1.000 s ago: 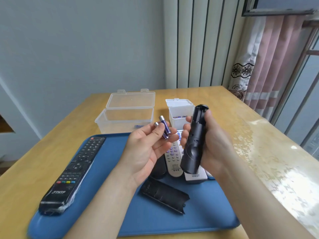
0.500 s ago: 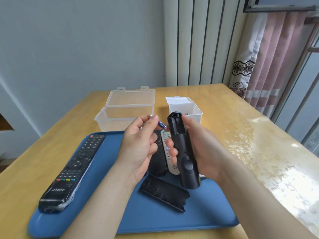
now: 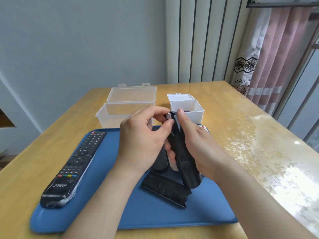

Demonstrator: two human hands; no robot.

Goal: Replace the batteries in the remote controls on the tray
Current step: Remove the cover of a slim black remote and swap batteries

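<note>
Mid-swap over the tray [image 3: 103, 216]: our right grip [image 3: 195, 144] clasps the black remote [image 3: 182, 157], left grip [image 3: 143, 140] pinches a battery [image 3: 167, 116] at its open bay. Cover [image 3: 164, 192] lies off; the wrapped remote [image 3: 76, 166] looks untouched.

Only one text is showing itself clearly: the long black remote control [image 3: 74, 168], lying on the left side of the blue tray [image 3: 138, 218], is carrying white letters near its lower end, reading about "TNTF". The marks on its buttons are appearing too small to read.
</note>
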